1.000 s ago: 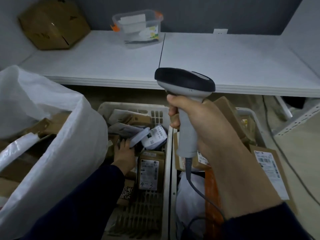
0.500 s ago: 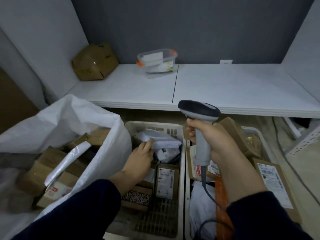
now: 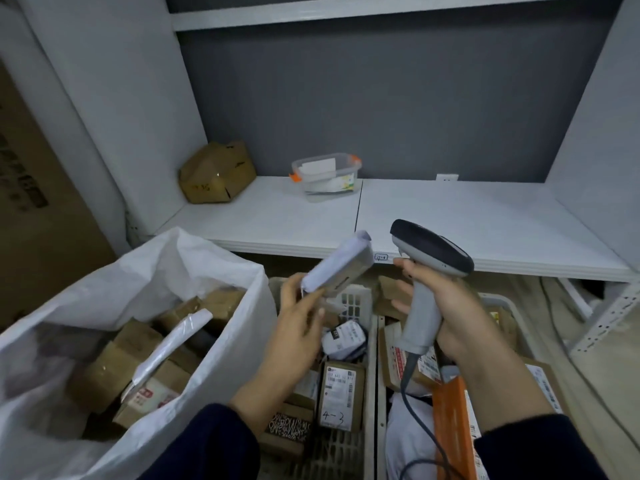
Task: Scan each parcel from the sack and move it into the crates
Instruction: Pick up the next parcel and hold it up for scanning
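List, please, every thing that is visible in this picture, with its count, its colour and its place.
sack: 1, white, lower left, open
parcels in the sack: several, brown, inside it
left crate: 1, pale, below the shelf, holds parcels
right crate: 1, pale, beside the left crate, holds parcels
labelled box: 1, brown, in the left crate
orange parcel: 1, orange, in the right crate
shelf: 1, white, behind the crates
cardboard box: 1, brown, left corner of the shelf
clear container: 1, clear with orange clips, middle of the shelf
held parcel: 1, grey-white, above the left crate
scanner: 1, grey with black head, corded, above the right crate
left hand: holds the held parcel
right hand: grips the scanner's handle
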